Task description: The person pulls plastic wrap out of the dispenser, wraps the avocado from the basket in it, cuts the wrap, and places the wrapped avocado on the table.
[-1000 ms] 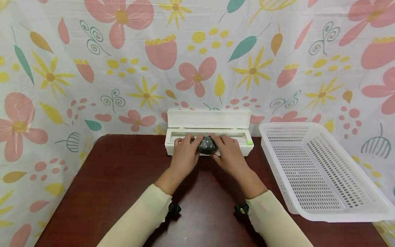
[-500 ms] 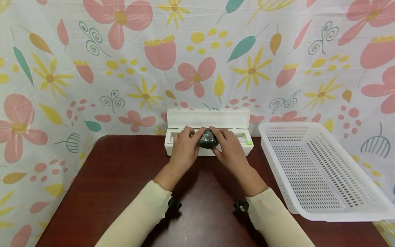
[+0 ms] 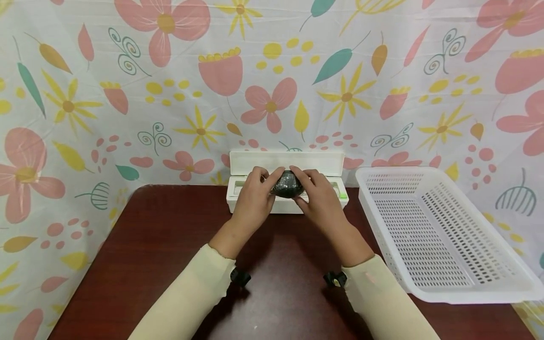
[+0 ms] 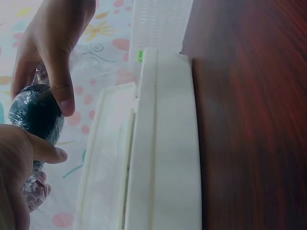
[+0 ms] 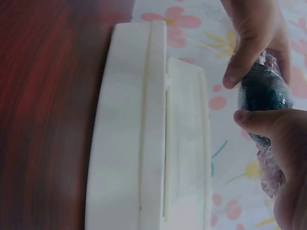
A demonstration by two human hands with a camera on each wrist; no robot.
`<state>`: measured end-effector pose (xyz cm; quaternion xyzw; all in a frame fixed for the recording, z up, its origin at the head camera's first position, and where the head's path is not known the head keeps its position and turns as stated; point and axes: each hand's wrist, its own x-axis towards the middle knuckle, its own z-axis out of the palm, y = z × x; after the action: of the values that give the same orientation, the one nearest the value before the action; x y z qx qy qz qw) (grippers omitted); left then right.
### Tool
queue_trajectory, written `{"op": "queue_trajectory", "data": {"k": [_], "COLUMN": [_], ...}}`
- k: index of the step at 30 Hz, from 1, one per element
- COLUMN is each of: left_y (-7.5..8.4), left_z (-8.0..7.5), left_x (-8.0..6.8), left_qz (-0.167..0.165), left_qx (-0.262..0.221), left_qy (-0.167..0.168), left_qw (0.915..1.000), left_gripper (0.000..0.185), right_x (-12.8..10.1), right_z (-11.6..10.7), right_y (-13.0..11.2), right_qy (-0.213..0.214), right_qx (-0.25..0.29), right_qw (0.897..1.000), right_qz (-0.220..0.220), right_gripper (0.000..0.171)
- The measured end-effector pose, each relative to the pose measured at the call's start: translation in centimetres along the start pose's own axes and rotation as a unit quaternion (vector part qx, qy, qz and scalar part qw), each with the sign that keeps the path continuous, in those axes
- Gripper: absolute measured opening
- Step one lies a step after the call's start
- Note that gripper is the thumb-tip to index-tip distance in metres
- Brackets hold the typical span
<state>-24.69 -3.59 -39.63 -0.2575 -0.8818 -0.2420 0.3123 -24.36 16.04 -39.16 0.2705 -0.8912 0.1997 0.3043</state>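
A dark, rounded thing wrapped in clear cling film (image 3: pixel 288 184) is between both hands, raised above the white cling film dispenser (image 3: pixel 289 206). My left hand (image 3: pixel 253 198) grips its left end and my right hand (image 3: pixel 320 198) its right end. In the left wrist view the wrapped thing (image 4: pixel 38 112) looks dark green and oval, with crumpled film (image 4: pixel 34 191) bunched at its end. Both thumbs lie along its near side. The right wrist view shows the twisted film (image 5: pixel 269 172) by my right hand (image 5: pixel 288 143). Palms hide the two ends in the head view.
The dispenser's lid (image 3: pixel 286 163) stands raised at the back, against the flowered cloth (image 3: pixel 272 106). A white perforated basket (image 3: pixel 425 236) sits to the right on the dark red table (image 3: pixel 170 226). A green tab (image 3: pixel 342 195) shows at the dispenser's right end.
Both hands have lifted the wrapped thing a little, up and away from me, over the dispenser. It has turned slightly in the fingers. Dispenser and basket have stayed put.
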Motion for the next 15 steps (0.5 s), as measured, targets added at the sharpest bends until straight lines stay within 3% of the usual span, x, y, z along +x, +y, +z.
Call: {"op": "queue_trajectory", "data": {"k": [15], "left_y": [0.7], "left_z": [-1.6], "left_x": [0.6], "left_qz": [0.007], "left_qx": [-0.009], "left_qy": [0.004], "left_qw": [0.9999], "left_gripper": [0.063], "right_x": [0.5], "right_z": [-1.7], "right_y": [-0.7], "right_qy": [0.016], "right_qx": [0.009], "right_qw": [1.0], "right_qz": [-0.026], "right_gripper": [0.082]}}
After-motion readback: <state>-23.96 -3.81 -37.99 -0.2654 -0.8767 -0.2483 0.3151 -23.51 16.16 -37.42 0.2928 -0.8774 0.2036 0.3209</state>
